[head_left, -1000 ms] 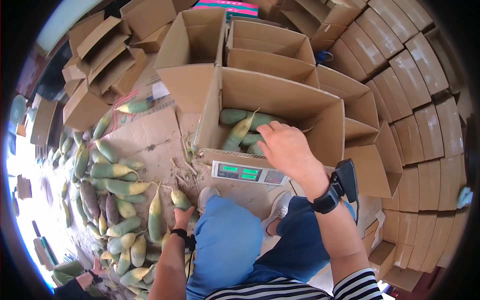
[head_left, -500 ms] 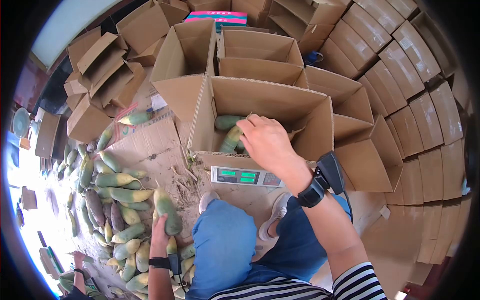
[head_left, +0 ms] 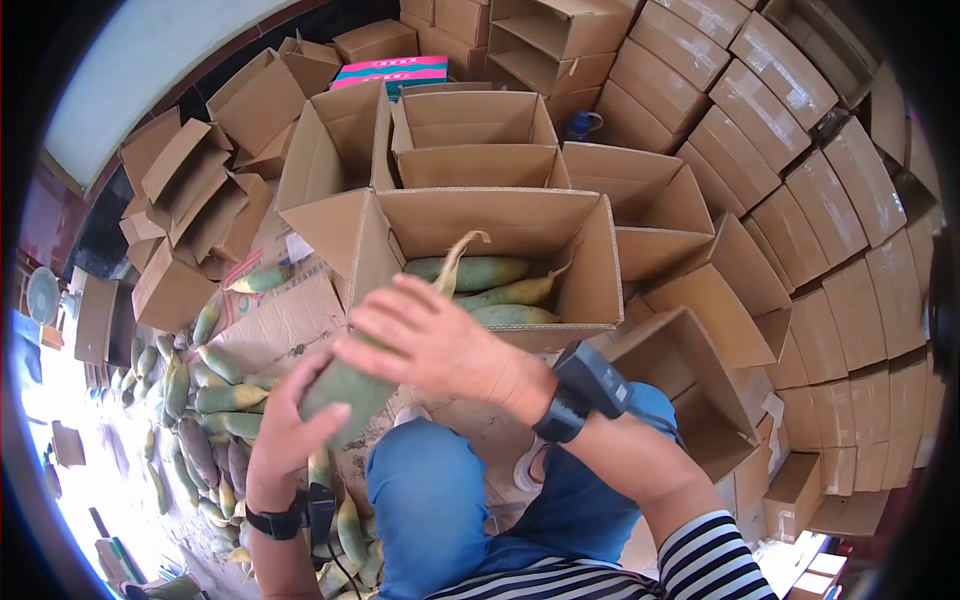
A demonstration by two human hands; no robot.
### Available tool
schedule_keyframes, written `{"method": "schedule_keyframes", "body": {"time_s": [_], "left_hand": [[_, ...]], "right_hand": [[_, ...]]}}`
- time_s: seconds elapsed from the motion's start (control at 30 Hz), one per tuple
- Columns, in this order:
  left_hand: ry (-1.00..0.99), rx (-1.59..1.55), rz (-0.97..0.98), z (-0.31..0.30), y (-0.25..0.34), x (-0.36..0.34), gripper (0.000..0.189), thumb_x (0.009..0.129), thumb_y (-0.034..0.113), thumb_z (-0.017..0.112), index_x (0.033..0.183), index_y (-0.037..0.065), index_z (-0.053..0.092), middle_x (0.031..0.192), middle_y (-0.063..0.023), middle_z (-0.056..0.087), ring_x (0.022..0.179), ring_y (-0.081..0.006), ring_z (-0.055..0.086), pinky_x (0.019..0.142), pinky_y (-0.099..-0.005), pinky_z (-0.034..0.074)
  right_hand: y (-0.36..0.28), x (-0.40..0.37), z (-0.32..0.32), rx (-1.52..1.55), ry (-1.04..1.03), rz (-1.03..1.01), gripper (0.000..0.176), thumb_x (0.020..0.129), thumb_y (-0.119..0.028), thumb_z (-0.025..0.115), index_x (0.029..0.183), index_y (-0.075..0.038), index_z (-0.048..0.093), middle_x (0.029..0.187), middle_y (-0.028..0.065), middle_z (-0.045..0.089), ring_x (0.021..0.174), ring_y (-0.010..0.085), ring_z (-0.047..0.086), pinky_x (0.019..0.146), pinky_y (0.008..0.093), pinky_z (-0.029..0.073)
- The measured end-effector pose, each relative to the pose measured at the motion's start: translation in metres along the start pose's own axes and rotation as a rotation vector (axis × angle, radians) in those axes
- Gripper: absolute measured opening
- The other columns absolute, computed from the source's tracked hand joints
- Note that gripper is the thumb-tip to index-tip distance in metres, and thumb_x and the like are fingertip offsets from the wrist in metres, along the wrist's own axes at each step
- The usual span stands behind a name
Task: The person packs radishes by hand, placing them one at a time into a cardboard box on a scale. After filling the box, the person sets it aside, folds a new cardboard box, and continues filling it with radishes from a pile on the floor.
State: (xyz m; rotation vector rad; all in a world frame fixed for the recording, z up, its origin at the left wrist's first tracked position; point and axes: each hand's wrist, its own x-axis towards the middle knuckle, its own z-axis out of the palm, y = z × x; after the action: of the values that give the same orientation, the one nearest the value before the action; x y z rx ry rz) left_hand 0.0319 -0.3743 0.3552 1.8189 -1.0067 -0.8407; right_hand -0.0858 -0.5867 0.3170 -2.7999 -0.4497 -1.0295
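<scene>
My left hand (head_left: 290,430) is wrapped around the lower end of a big green radish (head_left: 350,398), raised in front of the carton. My right hand (head_left: 430,345) lies across the radish's upper part with its fingers stretched out, hiding much of it. A pale, curled root tip sticks up beyond that hand. Just past both hands stands an open cardboard box (head_left: 500,215) with several green radishes (head_left: 490,272) lying in its bottom.
On the floor at left is a large heap of radishes (head_left: 225,400). Empty open cartons (head_left: 480,120) stand behind the box, and another carton (head_left: 690,390) is at right. Stacked closed boxes (head_left: 790,180) line the right side. A pink and teal box (head_left: 390,72) sits at the back.
My left hand has lifted the radish from beside the heap up to the box's front. My right hand has come out of the box and over onto the radish. The view has shifted.
</scene>
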Motion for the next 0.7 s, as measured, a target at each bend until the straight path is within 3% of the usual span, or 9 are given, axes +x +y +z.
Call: {"method": "schedule_keyframes", "body": {"time_s": [0.07, 0.13, 0.23, 0.3, 0.37, 0.4, 0.47, 0.6, 0.7], "left_hand": [[0.168, -0.507, 0.040, 0.004, -0.005, 0.004, 0.063, 0.084, 0.033, 0.070, 0.132, -0.002, 0.050, 0.114, -0.0087, 0.060, 0.106, -0.0187, 0.058, 0.094, -0.0336, 0.046], [0.266, -0.524, 0.022, 0.002, -0.026, -0.002, 0.056, 0.091, 0.035, 0.065, 0.131, -0.001, 0.051, 0.117, -0.0094, 0.060, 0.108, -0.0180, 0.059, 0.092, -0.0336, 0.048], [0.393, -0.330, -0.302, 0.001, -0.106, -0.020, 0.040, 0.095, 0.027, 0.060, 0.125, 0.000, 0.056, 0.110, -0.0070, 0.062, 0.098, -0.0154, 0.062, 0.085, -0.0296, 0.051], [0.296, -0.212, -0.498, 0.010, -0.172, -0.046, 0.038, 0.093, 0.027, 0.061, 0.120, 0.000, 0.059, 0.107, -0.0096, 0.065, 0.093, -0.0191, 0.064, 0.083, -0.0325, 0.052], [0.232, 0.073, -0.593, 0.029, -0.245, -0.081, 0.039, 0.087, 0.028, 0.066, 0.112, -0.002, 0.061, 0.106, -0.0163, 0.065, 0.093, -0.0280, 0.064, 0.082, -0.0393, 0.052], [0.239, 0.066, -0.608, 0.036, -0.267, -0.098, 0.039, 0.087, 0.028, 0.066, 0.112, -0.002, 0.061, 0.106, -0.0163, 0.065, 0.093, -0.0280, 0.064, 0.082, -0.0393, 0.052], [0.119, 0.530, -0.657, 0.049, -0.297, -0.133, 0.045, 0.079, 0.032, 0.071, 0.105, -0.003, 0.062, 0.104, -0.0230, 0.062, 0.096, -0.0382, 0.062, 0.085, -0.0464, 0.050], [0.194, 0.668, -0.796, 0.057, -0.343, -0.191, 0.048, 0.075, 0.032, 0.072, 0.103, -0.004, 0.061, 0.105, -0.0277, 0.060, 0.101, -0.0429, 0.059, 0.089, -0.0489, 0.050], [0.243, 0.705, -0.964, 0.058, -0.384, -0.228, 0.050, 0.075, 0.030, 0.071, 0.108, -0.004, 0.058, 0.113, -0.0288, 0.057, 0.105, -0.0435, 0.057, 0.092, -0.0488, 0.049]], "right_hand": [[0.017, -0.006, -0.011, 0.009, -0.011, 0.124, 0.068, 0.069, -0.016, 0.073, 0.133, -0.015, 0.049, 0.125, 0.0105, 0.051, 0.118, 0.0296, 0.050, 0.106, 0.0474, 0.039], [0.040, -0.014, -0.019, -0.060, -0.016, 0.290, 0.081, 0.057, -0.016, 0.084, 0.130, -0.010, 0.049, 0.119, 0.0129, 0.052, 0.113, 0.0331, 0.051, 0.101, 0.0474, 0.041], [0.065, -0.035, -0.031, -0.004, -0.155, 0.533, 0.081, 0.059, -0.016, 0.086, 0.130, -0.010, 0.049, 0.123, 0.0141, 0.052, 0.117, 0.0349, 0.050, 0.103, 0.0463, 0.040], [0.084, -0.059, -0.023, -0.003, -0.196, 0.594, 0.079, 0.060, -0.017, 0.086, 0.130, -0.010, 0.049, 0.125, 0.0143, 0.053, 0.118, 0.0352, 0.049, 0.103, 0.0460, 0.039], [0.099, -0.078, -0.018, -0.050, -0.409, 0.644, 0.078, 0.063, -0.021, 0.086, 0.132, -0.011, 0.050, 0.127, 0.0134, 0.053, 0.120, 0.0342, 0.049, 0.103, 0.0462, 0.039], [0.100, -0.085, -0.014, -0.127, -0.468, 0.667, 0.064, 0.069, -0.022, 0.082, 0.127, -0.011, 0.055, 0.127, 0.0121, 0.054, 0.121, 0.0329, 0.049, 0.103, 0.0464, 0.039], [0.106, -0.086, -0.010, -0.307, -0.348, 0.655, 0.045, 0.076, -0.022, 0.076, 0.117, -0.011, 0.062, 0.119, 0.0104, 0.059, 0.116, 0.0309, 0.053, 0.099, 0.0456, 0.039], [0.084, -0.041, -0.036, -0.086, -0.045, 0.581, 0.027, 0.084, -0.013, 0.067, 0.109, -0.005, 0.064, 0.106, 0.0150, 0.065, 0.100, 0.0361, 0.060, 0.088, 0.0446, 0.048], [0.052, -0.025, -0.031, -0.002, -0.113, 0.520, 0.022, 0.086, -0.008, 0.063, 0.107, -0.003, 0.063, 0.104, 0.0158, 0.064, 0.093, 0.0357, 0.061, 0.082, 0.0433, 0.050]]}}
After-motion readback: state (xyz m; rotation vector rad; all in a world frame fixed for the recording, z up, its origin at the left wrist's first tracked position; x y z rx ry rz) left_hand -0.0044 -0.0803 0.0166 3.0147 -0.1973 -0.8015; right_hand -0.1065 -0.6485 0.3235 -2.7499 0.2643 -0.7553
